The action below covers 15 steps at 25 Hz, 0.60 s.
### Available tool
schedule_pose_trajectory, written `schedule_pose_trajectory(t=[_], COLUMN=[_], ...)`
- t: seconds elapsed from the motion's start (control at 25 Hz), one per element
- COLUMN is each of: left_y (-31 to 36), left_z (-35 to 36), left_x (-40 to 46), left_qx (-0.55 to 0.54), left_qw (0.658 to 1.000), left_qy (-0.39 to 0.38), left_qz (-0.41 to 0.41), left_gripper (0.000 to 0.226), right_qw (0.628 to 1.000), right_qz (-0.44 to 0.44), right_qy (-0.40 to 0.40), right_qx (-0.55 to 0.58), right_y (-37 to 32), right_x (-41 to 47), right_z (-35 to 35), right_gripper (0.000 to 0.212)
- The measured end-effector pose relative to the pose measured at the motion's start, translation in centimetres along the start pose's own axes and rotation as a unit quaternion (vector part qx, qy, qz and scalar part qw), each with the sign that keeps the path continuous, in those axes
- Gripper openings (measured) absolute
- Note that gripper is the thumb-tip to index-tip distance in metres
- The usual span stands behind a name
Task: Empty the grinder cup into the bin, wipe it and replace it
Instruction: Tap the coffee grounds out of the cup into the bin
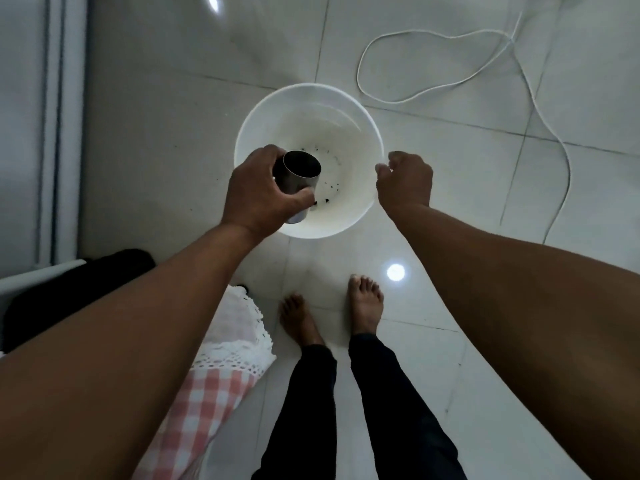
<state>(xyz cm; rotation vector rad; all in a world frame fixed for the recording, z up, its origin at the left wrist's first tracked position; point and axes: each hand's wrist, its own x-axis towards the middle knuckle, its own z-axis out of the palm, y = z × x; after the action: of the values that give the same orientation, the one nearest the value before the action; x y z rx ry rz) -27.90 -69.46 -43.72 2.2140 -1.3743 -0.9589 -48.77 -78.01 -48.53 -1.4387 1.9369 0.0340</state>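
A white round bin (360,112) stands on the tiled floor in front of my feet. Dark specks lie scattered on its bottom. My left hand (258,190) grips a steel grinder cup (299,174) over the bin's left side, tilted so its dark open mouth points away from me and to the right. My right hand (405,180) hovers at the bin's right rim with fingers curled loosely and nothing visible in them.
A white cord (467,74) loops over the floor behind and right of the bin. A pink checked cloth with lace trim (221,368) hangs at my lower left beside a dark object (69,292). A pale wall or door frame (52,133) runs along the left.
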Motion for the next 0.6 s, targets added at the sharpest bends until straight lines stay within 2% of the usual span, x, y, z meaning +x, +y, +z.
schedule_pose_trajectory(t=[0.08, 0.16, 0.28, 0.44, 0.6], left_y=[-0.6, -0.9, -0.9, -0.7, -1.0], left_z=[0.7, 1.2, 1.5, 1.9, 2.0], left_x=[1.0, 1.9, 3.2, 5.5, 7.6], left_qx=[0.012, 0.024, 0.047, 0.085, 0.081], left_qw=[1.0, 1.0, 0.998, 0.986, 0.97], left_qy=[-0.007, -0.014, -0.036, -0.113, -0.175], left_qz=[0.004, 0.003, -0.021, -0.093, -0.15], left_gripper=[0.054, 0.053, 0.053, 0.046, 0.049], right_qw=[0.999, 0.994, 0.989, 0.984, 0.983], right_qz=[0.04, 0.073, 0.076, 0.092, 0.102], right_qy=[0.008, 0.011, 0.023, 0.025, 0.027], right_qx=[0.031, 0.084, 0.121, 0.15, 0.153], right_y=[0.7, 1.0, 0.8, 0.6, 0.4], right_x=[1.0, 1.8, 2.2, 2.5, 2.9], right_z=[1.3, 1.6, 1.5, 1.4, 1.7], right_gripper=[0.036, 0.029, 0.016, 0.012, 0.012])
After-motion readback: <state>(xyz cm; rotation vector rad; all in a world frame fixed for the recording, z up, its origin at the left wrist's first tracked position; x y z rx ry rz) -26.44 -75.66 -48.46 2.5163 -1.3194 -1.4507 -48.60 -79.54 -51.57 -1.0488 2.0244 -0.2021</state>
